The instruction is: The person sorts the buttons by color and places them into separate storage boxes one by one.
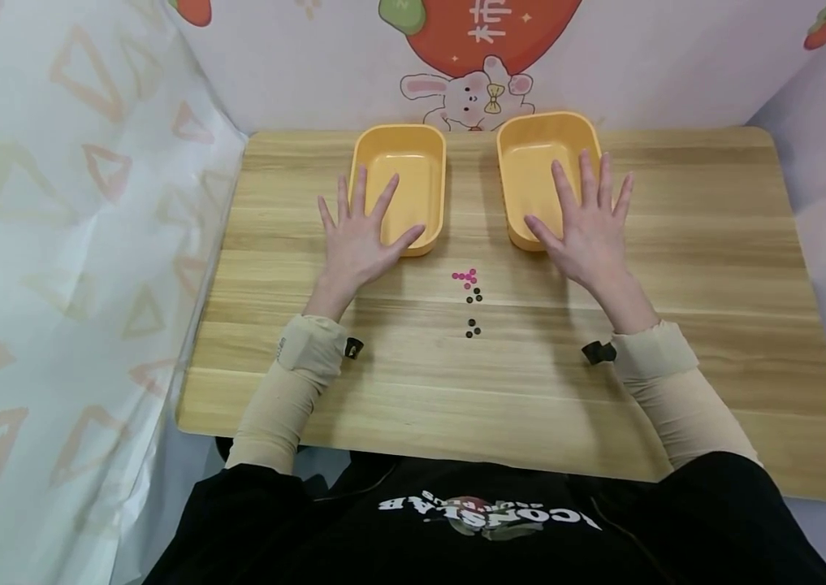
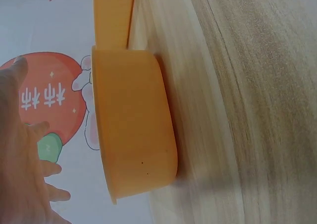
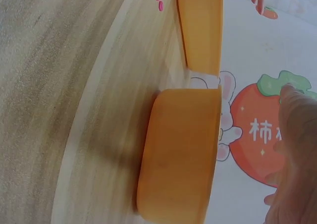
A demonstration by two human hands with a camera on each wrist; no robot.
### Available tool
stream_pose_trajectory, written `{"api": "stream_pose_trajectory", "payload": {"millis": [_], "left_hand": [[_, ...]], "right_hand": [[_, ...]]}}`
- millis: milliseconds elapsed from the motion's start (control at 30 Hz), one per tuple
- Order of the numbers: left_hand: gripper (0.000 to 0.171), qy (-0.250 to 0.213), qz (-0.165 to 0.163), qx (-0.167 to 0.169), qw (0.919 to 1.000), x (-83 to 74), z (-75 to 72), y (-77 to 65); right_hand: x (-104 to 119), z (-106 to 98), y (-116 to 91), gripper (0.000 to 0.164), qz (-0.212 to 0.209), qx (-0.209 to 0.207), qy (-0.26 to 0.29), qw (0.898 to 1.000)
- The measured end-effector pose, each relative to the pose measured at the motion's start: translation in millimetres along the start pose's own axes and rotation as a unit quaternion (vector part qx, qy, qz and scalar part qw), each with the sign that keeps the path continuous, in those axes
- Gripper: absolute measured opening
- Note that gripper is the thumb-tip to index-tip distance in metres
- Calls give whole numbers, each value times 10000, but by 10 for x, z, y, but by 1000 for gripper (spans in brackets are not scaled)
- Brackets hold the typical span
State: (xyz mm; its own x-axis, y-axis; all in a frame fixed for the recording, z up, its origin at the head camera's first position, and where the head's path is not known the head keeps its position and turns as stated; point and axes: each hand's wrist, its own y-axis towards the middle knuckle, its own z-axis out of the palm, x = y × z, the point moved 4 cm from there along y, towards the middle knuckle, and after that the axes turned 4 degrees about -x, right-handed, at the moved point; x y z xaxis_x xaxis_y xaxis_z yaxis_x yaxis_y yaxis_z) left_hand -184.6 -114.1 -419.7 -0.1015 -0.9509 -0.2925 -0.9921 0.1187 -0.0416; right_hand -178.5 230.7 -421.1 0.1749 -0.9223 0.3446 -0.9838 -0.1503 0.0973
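Note:
Two orange-yellow plastic bins stand side by side at the back of the wooden table. Over the front of the left bin (image 1: 420,175) hovers my left hand (image 1: 360,242), fingers spread and holding nothing. My right hand (image 1: 591,240), likewise spread and bare, overlaps the right part of the right bin (image 1: 529,175) in the head view. Both wrist views show the hands raised above the rims. Between and in front of the bins lie several small pink beads (image 1: 467,277), with small black beads (image 1: 477,297) in two little groups just nearer to me.
The wooden table (image 1: 413,390) ends at my body in front and at a printed wall (image 1: 310,73) behind. A pale patterned sheet (image 1: 91,244) hangs along the left side. Black straps with small devices (image 1: 598,352) sit at the wrists.

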Motion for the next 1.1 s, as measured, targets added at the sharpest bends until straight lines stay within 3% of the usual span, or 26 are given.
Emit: {"api": "stream_pose_trajectory", "payload": {"millis": [400,500,600,733,800,833,933,1033,1100], "left_hand": [[86,-95,-41,92,9999,22,71,42],[83,-504,-155,112,9985,54,74,88],[83,-1229,-286,35,9920,169,137,183],[89,-2425,-455,-245,9688,444,332,390],[90,-2882,-511,-464,9551,582,436,492],[91,-3153,-550,-466,9463,597,419,499],[90,-3648,-736,-577,9264,584,326,454],[87,-3952,-1065,-546,9108,502,173,361],[85,-3976,-1281,-612,9065,489,132,344]], "right_hand": [[3,37,13,87,-48,90,-21,9999],[9,40,1,80,-67,-95,142,9998],[25,37,-19,72,-229,-711,599,9954],[91,8,-69,51,-536,-1716,1385,9739],[145,-9,-101,40,-659,-1949,1758,9627],[177,-13,-114,36,-740,-1981,1890,9589],[283,17,-153,27,-911,-1654,2265,9555],[404,109,-192,24,-1002,-845,2531,9585],[471,205,-217,24,-973,-250,2661,9587]]}}
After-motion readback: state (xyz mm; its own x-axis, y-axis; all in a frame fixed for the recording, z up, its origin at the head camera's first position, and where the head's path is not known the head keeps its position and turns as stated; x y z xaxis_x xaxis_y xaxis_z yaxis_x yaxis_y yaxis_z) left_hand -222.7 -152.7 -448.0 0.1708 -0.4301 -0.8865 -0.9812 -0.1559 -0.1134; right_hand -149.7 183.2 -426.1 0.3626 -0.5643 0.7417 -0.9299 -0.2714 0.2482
